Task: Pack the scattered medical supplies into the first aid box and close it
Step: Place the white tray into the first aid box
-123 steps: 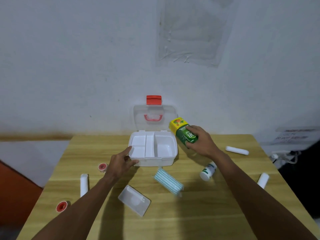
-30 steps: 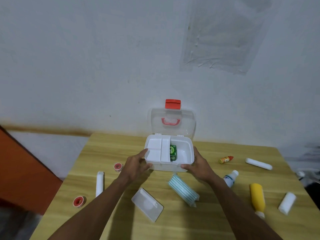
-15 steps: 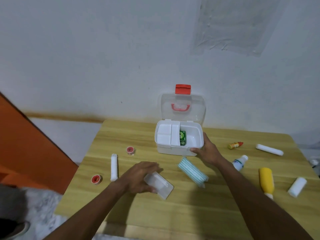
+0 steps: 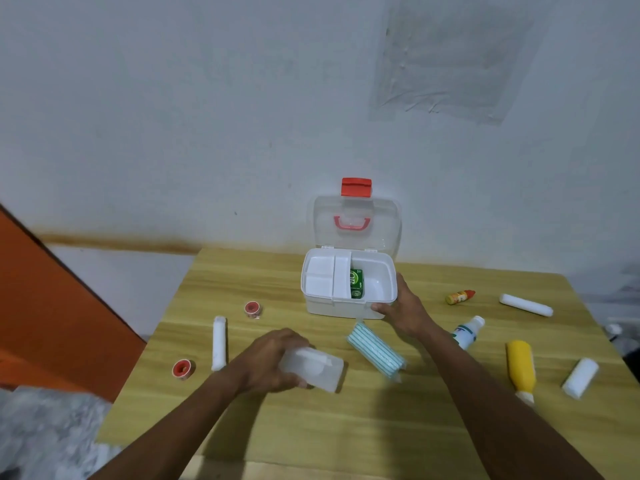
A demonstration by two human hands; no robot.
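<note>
Your left hand is closed around the clear tray, fingers wrapped over its near long edge, the tray's far end sticking out past your fingertips and seemingly just off the table. It looks like thin moulded plastic — light, stiff, a bit slick — so a pinch on the long sides should do; squeeze hard and it will likely flex or pop out.

Your right hand rests against the front right corner of the box, thumb on the front wall, fingers up the side, steadying it. The lid stands open behind, and a green carton sits inside, just left of your right fingertips, beside the white insert.

The mask pack lies between your two hands, just below the right wrist — soft and crinkly, best taken across its width. To the right of that arm lie a white bottle, a yellow bottle, a small dropper and two gauze rolls. Left of your left hand: another roll and two tape spools.
</note>
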